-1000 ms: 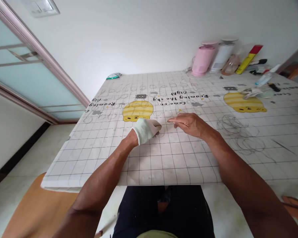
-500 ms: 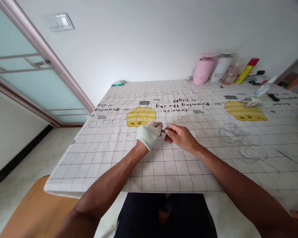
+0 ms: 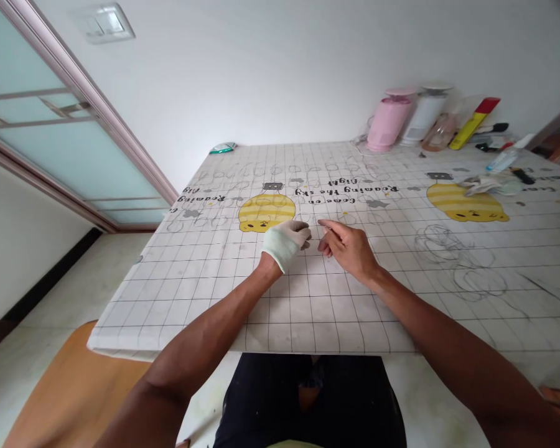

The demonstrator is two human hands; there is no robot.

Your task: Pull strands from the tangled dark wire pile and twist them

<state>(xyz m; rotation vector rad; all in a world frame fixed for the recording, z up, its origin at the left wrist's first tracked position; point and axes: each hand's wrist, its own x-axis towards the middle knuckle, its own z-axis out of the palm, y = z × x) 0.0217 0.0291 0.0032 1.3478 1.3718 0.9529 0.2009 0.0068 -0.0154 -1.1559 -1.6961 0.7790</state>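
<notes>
My left hand (image 3: 288, 241), in a whitish knitted glove with a pale green cuff, is just above the table in front of me. Its fingers are curled together, and whatever they hold is too small or hidden to make out. Facing it across a narrow gap is my bare right hand (image 3: 348, 247). Its index finger is stretched toward the glove, the other fingers are loosely bent, and no object shows at its fingertips. Beneath both lies a white checked tablecloth (image 3: 205, 286) with yellow bear balloon prints and lettering.
Thin dark looping lines (image 3: 471, 274) spread over the cloth at right. Behind them are a crumpled glove (image 3: 488, 182), a clear bottle (image 3: 508, 154), a yellow-red box (image 3: 473, 124), and pink (image 3: 388, 121) and white (image 3: 424, 115) cylinders. A green packet (image 3: 223, 148) sits at the back left corner.
My hands have drawn slightly apart. My right index finger has straightened and lifted away from the pinch near the glove. The camera view has tilted down a little.
</notes>
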